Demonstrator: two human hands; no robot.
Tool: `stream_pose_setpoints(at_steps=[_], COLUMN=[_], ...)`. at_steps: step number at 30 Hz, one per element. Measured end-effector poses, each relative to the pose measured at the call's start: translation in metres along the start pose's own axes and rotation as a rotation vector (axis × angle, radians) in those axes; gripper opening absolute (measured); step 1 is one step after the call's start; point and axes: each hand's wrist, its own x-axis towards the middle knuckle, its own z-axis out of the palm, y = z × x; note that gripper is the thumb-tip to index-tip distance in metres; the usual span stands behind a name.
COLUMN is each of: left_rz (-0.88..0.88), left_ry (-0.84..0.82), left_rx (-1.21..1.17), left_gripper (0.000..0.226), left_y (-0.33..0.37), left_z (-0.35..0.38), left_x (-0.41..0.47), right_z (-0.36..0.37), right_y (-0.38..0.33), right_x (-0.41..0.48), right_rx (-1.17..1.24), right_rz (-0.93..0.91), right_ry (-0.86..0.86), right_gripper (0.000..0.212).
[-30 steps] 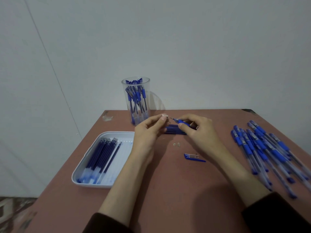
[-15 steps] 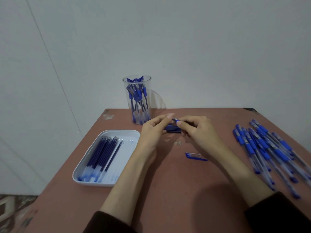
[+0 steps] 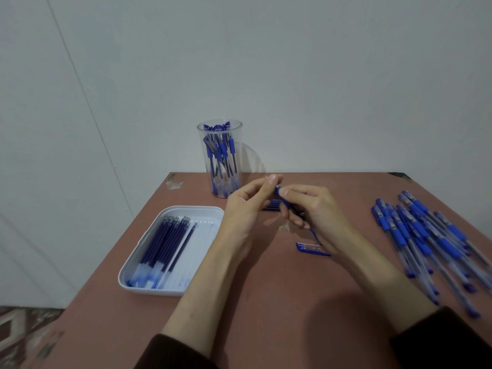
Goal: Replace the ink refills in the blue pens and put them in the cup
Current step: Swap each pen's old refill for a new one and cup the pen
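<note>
My right hand (image 3: 316,214) grips a blue pen (image 3: 282,197) by its barrel, front end pointing up-left. My left hand (image 3: 249,206) pinches at that front end with thumb and forefinger; what it pinches is too small to make out. A clear plastic cup (image 3: 220,159) holding several blue pens stands at the back of the table. A white tray (image 3: 149,247) of several blue ink refills lies at the left. A loose blue pen cap (image 3: 312,248) lies on the table below my right hand. Several blue pens (image 3: 426,241) lie piled at the right.
A small bundle of dark blue refills (image 3: 272,205) lies on the reddish table (image 3: 266,302) behind my hands. A tiny clear bit (image 3: 285,228) lies between my hands. The wall stands right behind the table; the table's left edge drops to a patterned floor.
My hands have closed together. The left fingertips, apart from the pen tip a second ago, now meet the pen's front end. The camera has tilted slightly.
</note>
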Motion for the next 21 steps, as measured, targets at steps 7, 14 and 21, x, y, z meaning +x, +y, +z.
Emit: stream_pose_setpoints(at_steps=[7, 14, 21], left_rz=[0.037, 0.005, -0.033], left_ry=[0.033, -0.021, -0.113], left_rx=[0.01, -0.061, -0.125], left_gripper=[0.024, 0.016, 0.021], left_y=[-0.0007, -0.0013, 0.0055], left_z=[-0.0022, -0.0022, 0.004], left_x=[-0.0003, -0.0006, -0.0039], right_z=[-0.004, -0.0005, -0.004], right_y=[0.0013, -0.0005, -0.002], right_x=[0.003, 0.0003, 0.0019], right_rx=[0.003, 0.102, 0.214], right_rz=[-0.001, 0.148, 0.182], right_ry=[0.071, -0.062, -0.101], right_gripper=[0.023, 0.03, 0.024])
